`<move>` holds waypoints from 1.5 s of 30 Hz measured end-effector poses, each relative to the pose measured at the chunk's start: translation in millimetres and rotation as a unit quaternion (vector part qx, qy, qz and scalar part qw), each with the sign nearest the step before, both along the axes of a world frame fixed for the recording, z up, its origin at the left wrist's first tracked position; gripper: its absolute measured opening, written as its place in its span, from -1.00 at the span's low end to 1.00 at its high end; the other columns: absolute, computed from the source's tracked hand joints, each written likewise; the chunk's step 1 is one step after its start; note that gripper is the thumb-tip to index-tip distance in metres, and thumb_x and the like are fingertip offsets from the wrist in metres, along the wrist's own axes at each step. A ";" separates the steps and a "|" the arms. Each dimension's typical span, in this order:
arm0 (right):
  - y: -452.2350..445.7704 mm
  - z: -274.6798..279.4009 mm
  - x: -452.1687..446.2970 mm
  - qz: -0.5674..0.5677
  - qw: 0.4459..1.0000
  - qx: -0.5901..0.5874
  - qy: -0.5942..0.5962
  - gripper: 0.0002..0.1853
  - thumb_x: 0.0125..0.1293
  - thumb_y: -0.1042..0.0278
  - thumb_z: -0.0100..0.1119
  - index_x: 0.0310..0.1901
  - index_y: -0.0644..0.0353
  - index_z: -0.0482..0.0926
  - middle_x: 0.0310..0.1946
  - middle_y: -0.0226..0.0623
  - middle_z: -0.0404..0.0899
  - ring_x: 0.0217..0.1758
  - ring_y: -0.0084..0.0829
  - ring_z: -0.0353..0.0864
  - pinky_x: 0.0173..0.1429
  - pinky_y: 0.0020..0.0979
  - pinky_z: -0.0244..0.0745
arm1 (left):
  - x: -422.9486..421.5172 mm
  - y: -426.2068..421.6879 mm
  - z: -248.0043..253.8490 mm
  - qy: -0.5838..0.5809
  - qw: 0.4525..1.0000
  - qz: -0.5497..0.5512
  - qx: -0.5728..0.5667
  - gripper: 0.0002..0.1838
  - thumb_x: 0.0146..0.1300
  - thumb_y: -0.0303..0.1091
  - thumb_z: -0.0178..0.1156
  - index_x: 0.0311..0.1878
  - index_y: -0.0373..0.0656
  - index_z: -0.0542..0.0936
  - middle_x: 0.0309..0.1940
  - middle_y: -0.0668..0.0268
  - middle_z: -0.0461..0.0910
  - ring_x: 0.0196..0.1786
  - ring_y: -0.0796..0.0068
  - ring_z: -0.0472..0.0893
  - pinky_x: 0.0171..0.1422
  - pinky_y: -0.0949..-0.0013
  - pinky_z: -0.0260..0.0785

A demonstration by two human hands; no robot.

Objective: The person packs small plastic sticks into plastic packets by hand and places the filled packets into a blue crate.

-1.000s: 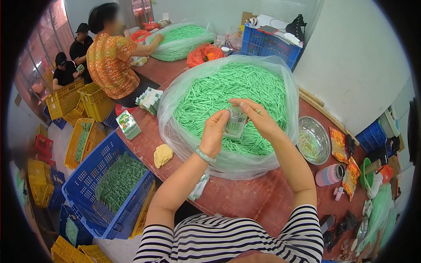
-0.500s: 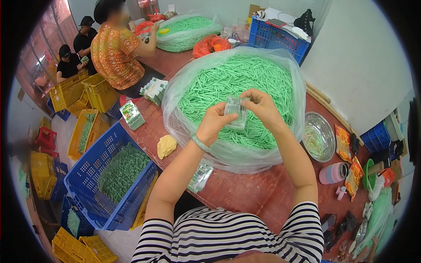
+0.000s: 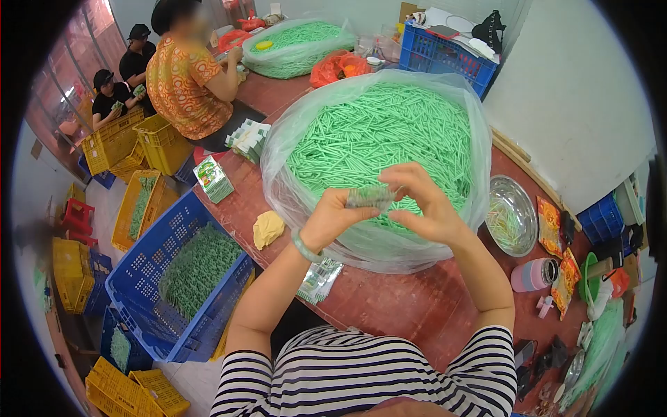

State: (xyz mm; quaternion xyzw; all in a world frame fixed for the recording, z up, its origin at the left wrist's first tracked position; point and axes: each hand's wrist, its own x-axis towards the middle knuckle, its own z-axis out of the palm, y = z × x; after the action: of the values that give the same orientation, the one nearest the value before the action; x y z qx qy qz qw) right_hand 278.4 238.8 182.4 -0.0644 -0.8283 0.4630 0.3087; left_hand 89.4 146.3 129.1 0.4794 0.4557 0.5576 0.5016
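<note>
My left hand is closed around a small clear plastic pack, which is tilted so that it shows nearly edge-on. What is inside the pack is too blurred to make out. My right hand is just to the right of it, thumb and fingers spread apart around the pack's right end; nothing shows in its grasp. Both hands are above the near part of a large clear bag heaped with thin green sticks.
On the red table lie a yellow cloth, flat printed packaging, a stack of printed packs, a metal bowl and a pink flask. A blue crate stands left. Co-workers are beyond.
The pack has turned from face-up to nearly edge-on in my left hand. My right hand has let go of it and opened, shifting slightly right and down.
</note>
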 end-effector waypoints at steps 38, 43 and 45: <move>-46.8 -1.9 11.1 -0.107 0.962 0.250 -0.011 -0.85 0.11 0.56 0.29 -0.26 0.30 0.60 -0.07 -0.15 0.60 -0.10 -0.26 0.55 -0.10 -0.36 0.51 | 28.4 -57.4 -30.1 0.155 0.984 0.078 0.034 -0.68 0.09 -0.67 0.25 -0.05 -0.25 0.69 -0.22 0.27 0.71 -0.18 0.55 0.63 -0.09 0.47 0.48; -26.6 23.5 54.0 -0.218 0.966 -0.090 0.103 -0.94 0.31 0.52 0.14 -0.20 0.25 0.54 -0.05 -0.27 0.61 -0.14 -0.54 0.50 -0.11 -0.48 0.44 | 21.3 -60.5 -24.7 0.004 0.990 0.041 -0.134 -0.71 0.16 -0.62 0.28 -0.01 -0.30 0.66 -0.15 0.33 0.69 -0.13 0.59 0.61 -0.01 0.46 0.46; -8.5 17.1 73.7 -0.255 0.955 -0.126 0.080 -0.94 0.34 0.47 0.12 -0.20 0.23 0.53 -0.06 -0.33 0.60 -0.16 -0.59 0.48 -0.10 -0.50 0.42 | 22.2 -61.5 -34.3 -0.043 0.994 0.027 -0.097 -0.69 0.16 -0.62 0.28 0.01 -0.31 0.64 -0.12 0.32 0.68 -0.11 0.58 0.61 0.04 0.44 0.45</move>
State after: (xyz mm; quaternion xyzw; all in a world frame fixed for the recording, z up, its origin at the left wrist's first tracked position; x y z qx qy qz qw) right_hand 352.2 230.3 199.4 -0.2747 -0.6922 0.4729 0.4708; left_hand 111.6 84.7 94.8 0.3909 0.4986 0.5444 0.5497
